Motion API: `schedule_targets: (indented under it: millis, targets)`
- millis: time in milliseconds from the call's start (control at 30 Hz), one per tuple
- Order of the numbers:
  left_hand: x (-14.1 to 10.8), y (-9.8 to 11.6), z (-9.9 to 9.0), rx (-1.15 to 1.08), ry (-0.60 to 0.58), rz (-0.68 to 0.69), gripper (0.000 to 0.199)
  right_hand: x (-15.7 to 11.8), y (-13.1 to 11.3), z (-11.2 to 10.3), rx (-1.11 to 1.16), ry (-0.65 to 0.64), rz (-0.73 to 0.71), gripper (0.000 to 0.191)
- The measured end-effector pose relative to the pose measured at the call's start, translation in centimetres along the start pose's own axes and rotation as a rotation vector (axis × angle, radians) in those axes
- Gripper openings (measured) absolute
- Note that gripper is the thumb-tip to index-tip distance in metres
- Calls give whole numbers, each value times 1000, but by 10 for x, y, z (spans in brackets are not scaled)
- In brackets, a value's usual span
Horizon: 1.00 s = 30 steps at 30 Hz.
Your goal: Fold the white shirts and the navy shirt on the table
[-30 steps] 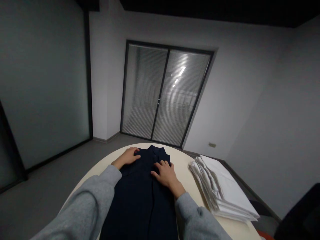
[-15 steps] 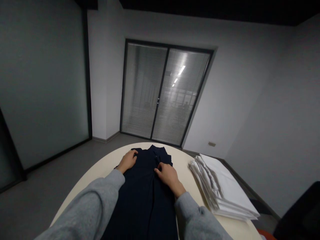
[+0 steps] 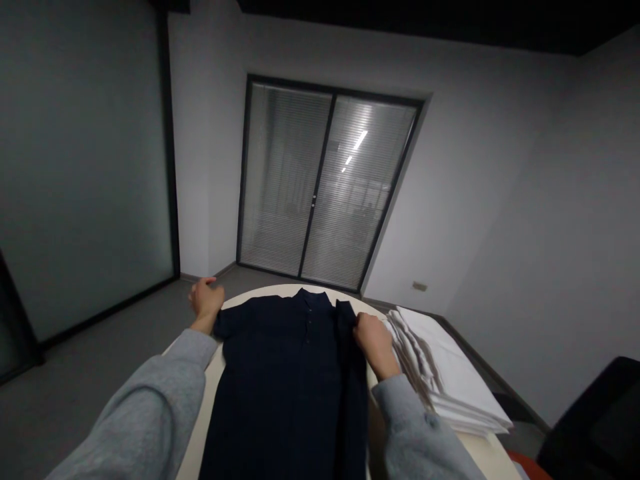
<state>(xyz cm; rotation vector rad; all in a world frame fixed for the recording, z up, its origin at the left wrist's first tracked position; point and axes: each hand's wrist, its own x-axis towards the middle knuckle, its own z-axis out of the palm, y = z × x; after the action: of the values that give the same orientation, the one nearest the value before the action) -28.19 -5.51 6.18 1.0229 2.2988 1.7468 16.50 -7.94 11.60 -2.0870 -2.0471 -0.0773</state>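
Note:
A dark navy polo shirt (image 3: 290, 373) lies front up on the round cream table (image 3: 205, 407), collar toward the far edge, with a short button placket. Its left sleeve is spread out; the right side is partly folded over, with a raised strip of cloth along it. Just beyond the left sleeve's end, my left hand (image 3: 206, 303) hovers with loosely bent fingers apart and nothing in them. At the shirt's right edge, near the shoulder, my right hand (image 3: 375, 340) pinches the navy cloth; its fingertips are partly hidden.
A stack of folded white cloth (image 3: 450, 367) sits on the table to the right, close to my right forearm. Beyond the table is a framed glass panel with blinds (image 3: 330, 187). A dark chair (image 3: 600, 420) stands at the lower right.
The shirt's left side has been opened outward, showing the placket and sleeve. My left hand has moved left off the cloth; my right hand has moved right with the shirt's edge.

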Motion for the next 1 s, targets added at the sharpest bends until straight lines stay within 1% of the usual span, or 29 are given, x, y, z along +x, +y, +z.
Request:
schedule_targets:
  millis: [33,67,133,167,233,300,333,367,400,467,533,600,667,767,867,933,1000]
  targets:
    - [-4,11,4,3,-9,68,35,0,8,-7,-29,11,32,35]
    - [-11,25,9,4,-45,150,32,0,13,-14,-53,20,55,36]
    - [-40,51,26,5,-206,356,29,-3,15,-26,-93,33,55,35]
    - [-60,61,35,14,-310,444,30,-6,11,-30,-103,35,6,35]
    - [-109,71,53,72,-496,574,39,-15,-7,-31,-72,9,-200,40]
    - [-155,69,66,212,-690,686,56,-26,-31,-22,33,-60,-465,51]
    - [-174,64,69,285,-778,746,61,-32,-43,-13,97,-112,-559,55]
    - [-189,59,72,353,-865,807,63,-37,-53,-3,147,-174,-617,60]
    - [-198,54,72,413,-936,851,64,-41,-60,8,177,-247,-634,64]
    - [-206,47,70,491,-1023,901,62,-46,-64,30,205,-384,-582,71]
    - [-204,46,66,513,-1043,900,61,-47,-55,48,207,-462,-486,73]
    - [-200,48,63,496,-1032,891,62,-46,-38,58,170,-473,-389,72]
    - [-199,49,63,475,-1022,888,65,-45,-18,63,92,-453,-284,73]
    - [-198,48,64,470,-1022,898,68,-49,1,64,-49,-364,-118,78]
    - [-199,52,63,490,-1029,904,68,-58,7,65,-202,-214,-11,83]
    - [-204,59,56,508,-989,912,64,-63,7,67,-251,-131,6,83]
    - [-216,68,38,511,-926,954,59,-66,7,70,-249,-80,-2,79]
